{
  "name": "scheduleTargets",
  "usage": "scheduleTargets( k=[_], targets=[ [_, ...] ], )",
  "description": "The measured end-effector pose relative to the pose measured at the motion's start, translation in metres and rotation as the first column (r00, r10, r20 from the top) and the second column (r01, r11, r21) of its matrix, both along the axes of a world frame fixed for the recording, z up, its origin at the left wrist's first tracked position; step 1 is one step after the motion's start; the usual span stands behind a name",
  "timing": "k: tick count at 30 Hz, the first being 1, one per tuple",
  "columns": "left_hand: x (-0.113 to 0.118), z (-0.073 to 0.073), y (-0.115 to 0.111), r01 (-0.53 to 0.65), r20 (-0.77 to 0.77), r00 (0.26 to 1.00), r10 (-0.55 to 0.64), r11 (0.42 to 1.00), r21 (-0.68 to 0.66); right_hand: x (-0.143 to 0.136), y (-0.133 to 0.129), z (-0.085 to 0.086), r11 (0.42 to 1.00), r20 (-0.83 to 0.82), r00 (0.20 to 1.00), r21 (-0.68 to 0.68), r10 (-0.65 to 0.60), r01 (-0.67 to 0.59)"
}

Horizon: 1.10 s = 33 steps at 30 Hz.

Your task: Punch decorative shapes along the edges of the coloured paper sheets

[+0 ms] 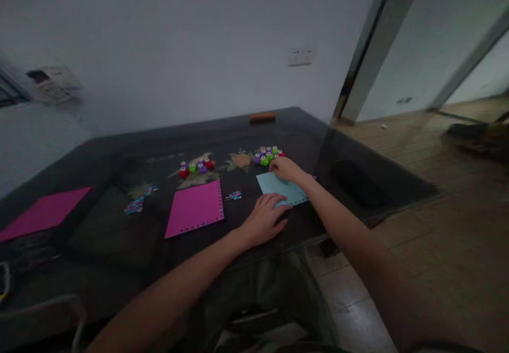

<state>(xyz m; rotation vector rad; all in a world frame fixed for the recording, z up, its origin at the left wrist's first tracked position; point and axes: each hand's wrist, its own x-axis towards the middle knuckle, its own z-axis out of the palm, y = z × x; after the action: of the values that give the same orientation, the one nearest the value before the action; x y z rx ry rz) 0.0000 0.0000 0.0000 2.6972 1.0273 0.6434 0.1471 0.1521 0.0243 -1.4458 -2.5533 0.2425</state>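
"What's nearest?"

"The left hand (263, 221), palm down, fingers loosely spread, resting over the near left edge of a light-blue sheet (283, 187). It grips nothing that I can see."

"And the sheet?"

"Flat on the dark table (306, 130), with a row of dark holes along its near edge. A pink sheet (195, 208) lies to its left, holed along two edges."

"The right hand (287, 168)?"

"At the blue sheet's far edge, fingers curled downward. Whether they pinch anything, I can't tell."

"So which step is this?"

"Handling the blue sheet, I'd judge: one hand steadying, the other working at the far edge. The next move calls for light pressure, so the paper won't slide."

"Any containers?"

"None I can be sure of. Just beyond the right hand sits a cluster of round coloured pieces (269, 156) with pale tops; whether they hold anything doesn't show."

"Farthest back?"

"A brown block (262, 116) near the table's far edge."
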Motion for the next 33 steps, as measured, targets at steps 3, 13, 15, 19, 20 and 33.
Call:
scheduleTargets(
  k=[3,13,15,19,20,33],
  targets=[
    [0.000,0.001,0.000,0.000,0.014,1.000,0.001,1.000,-0.008,0.000,0.000,0.000,1.000,-0.002,1.000,0.005,-0.003,0.003],
    [0.000,0.003,-0.001,-0.010,-0.011,1.000,0.010,1.000,-0.004,0.000,0.003,-0.001,1.000,-0.019,1.000,0.017,-0.017,0.018],
    [0.000,0.003,0.000,-0.014,-0.015,1.000,0.014,1.000,-0.006,0.001,0.004,-0.002,1.000,-0.023,1.000,0.018,-0.015,0.016],
    [0.000,0.002,0.001,-0.012,-0.018,1.000,0.012,1.000,-0.011,0.001,0.005,-0.005,1.000,-0.031,0.999,0.025,-0.008,0.009],
    [0.000,0.002,0.001,-0.013,-0.014,1.000,0.012,1.000,-0.012,0.001,0.005,-0.005,1.000,-0.034,0.999,0.027,-0.006,0.007],
    [0.000,-0.002,0.002,-0.017,-0.006,1.000,0.017,1.000,-0.017,-0.001,0.007,-0.012,0.996,-0.119,0.993,0.084,0.006,0.004]
  ],
)
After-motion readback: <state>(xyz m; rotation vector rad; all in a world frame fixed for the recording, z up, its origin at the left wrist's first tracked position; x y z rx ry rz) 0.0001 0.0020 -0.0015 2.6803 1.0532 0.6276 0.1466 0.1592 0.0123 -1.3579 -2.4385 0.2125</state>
